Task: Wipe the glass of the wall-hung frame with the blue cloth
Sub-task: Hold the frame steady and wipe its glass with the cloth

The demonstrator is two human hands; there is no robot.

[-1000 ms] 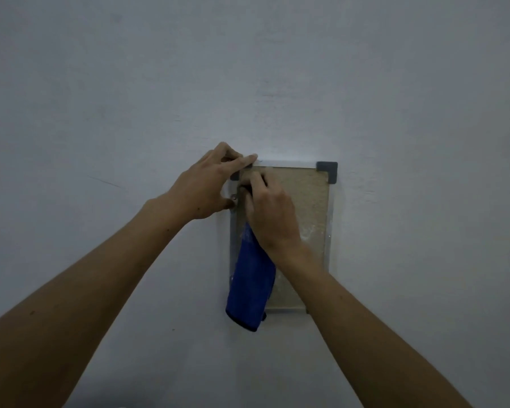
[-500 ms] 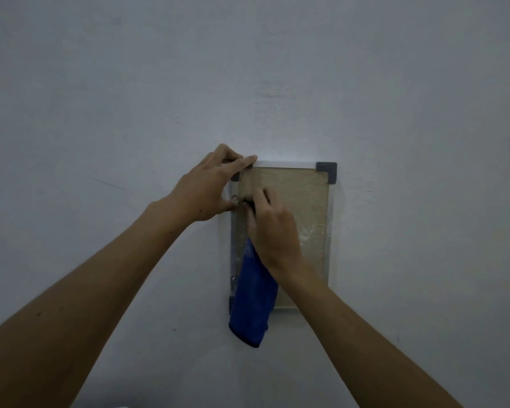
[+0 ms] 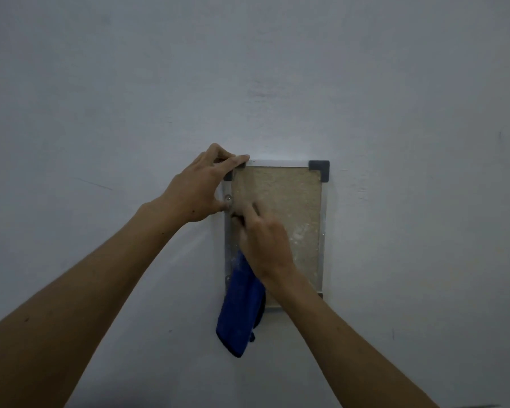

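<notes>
A small upright frame (image 3: 323,231) hangs on the wall, with a thin metal edge, dark corner caps and glass (image 3: 292,201) over a beige, speckled backing. My left hand (image 3: 202,188) grips the frame's top left corner, thumb on the left edge. My right hand (image 3: 262,242) presses the blue cloth (image 3: 240,313) against the left part of the glass at mid height. Most of the cloth hangs loose below my hand, past the frame's bottom edge. My right forearm hides the lower middle of the glass.
The pale grey wall (image 3: 395,98) fills the whole view around the frame, with faint scuffs and small marks.
My right hand has slid down the left side of the glass with the cloth, which now hangs lower. My left hand has stayed on the top left corner.
</notes>
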